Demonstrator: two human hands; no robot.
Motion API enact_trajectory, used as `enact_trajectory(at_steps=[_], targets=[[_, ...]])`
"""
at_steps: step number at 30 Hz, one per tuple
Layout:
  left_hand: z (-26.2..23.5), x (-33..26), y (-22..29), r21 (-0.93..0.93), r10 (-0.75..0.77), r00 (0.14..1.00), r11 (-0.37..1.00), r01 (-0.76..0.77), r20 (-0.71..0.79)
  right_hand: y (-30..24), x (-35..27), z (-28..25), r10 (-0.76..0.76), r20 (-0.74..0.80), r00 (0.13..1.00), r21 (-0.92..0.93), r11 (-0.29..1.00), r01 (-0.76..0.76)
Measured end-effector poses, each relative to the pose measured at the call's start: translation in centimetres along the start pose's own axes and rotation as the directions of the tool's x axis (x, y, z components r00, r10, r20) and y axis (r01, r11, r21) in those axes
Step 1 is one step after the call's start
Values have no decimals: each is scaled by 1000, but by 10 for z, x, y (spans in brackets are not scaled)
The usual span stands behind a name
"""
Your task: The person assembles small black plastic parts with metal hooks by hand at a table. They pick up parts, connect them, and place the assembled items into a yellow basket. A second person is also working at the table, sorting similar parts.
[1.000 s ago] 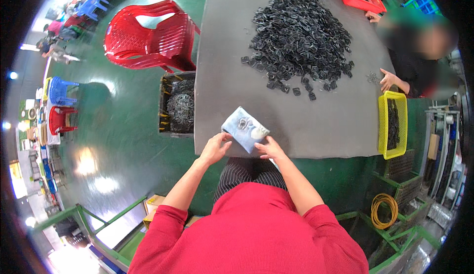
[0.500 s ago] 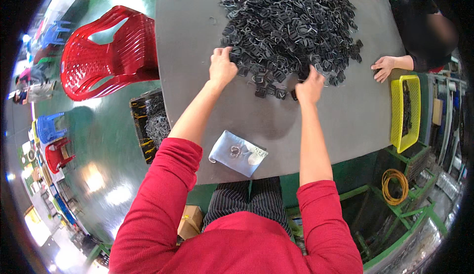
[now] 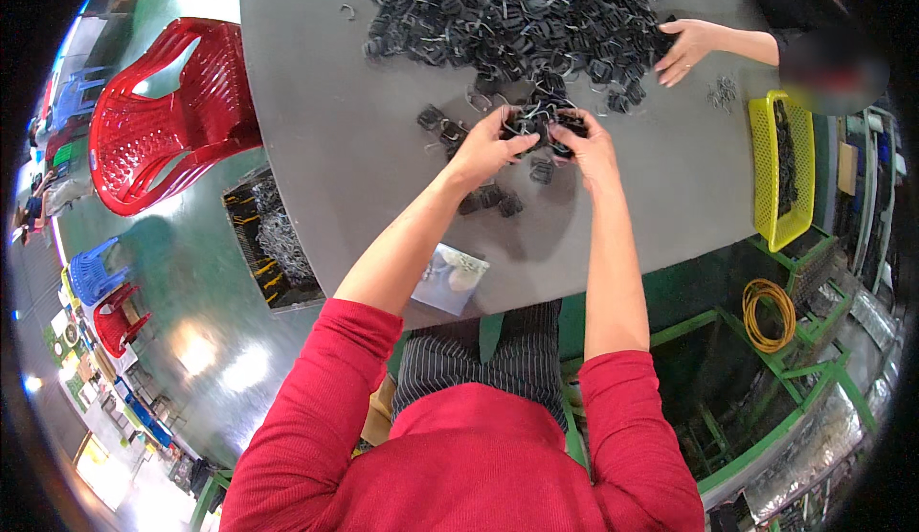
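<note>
Buckles (image 3: 522,24) lie piled on the desk (image 3: 330,163). Fingers of the left hand (image 3: 486,152) and right hand (image 3: 593,149) are curled around several; an overfull or tangled grip could drop some.

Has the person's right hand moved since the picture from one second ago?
Yes: judged against the near edge of the grey table, the right hand has moved farther in, from beside the pouch to black pieces near the pile.
</note>
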State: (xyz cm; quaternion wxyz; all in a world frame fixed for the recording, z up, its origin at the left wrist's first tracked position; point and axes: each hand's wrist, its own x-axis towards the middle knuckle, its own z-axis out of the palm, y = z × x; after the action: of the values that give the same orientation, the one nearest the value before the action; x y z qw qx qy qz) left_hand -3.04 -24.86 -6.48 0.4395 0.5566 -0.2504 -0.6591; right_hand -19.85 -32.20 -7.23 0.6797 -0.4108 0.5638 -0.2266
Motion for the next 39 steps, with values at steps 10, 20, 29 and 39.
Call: enact_trajectory(at_steps=[10,20,29,39], targets=[[15,-19,3,910,652,713,412,-45,-260,-23,1,-130,-130,28,991,-298,945,133],[155,-6,-62,919,636,673,346,190,-379,-36,22,-203,-190,25,982,-453,873,180],[182,60,-51,873,528,809,487,-39,-259,-43,74,-139,-338,395,854,-809,312,498],[152,73,-23,937,690,678,350,-7,-253,-40,69,-230,-2,153,988,-482,873,76]])
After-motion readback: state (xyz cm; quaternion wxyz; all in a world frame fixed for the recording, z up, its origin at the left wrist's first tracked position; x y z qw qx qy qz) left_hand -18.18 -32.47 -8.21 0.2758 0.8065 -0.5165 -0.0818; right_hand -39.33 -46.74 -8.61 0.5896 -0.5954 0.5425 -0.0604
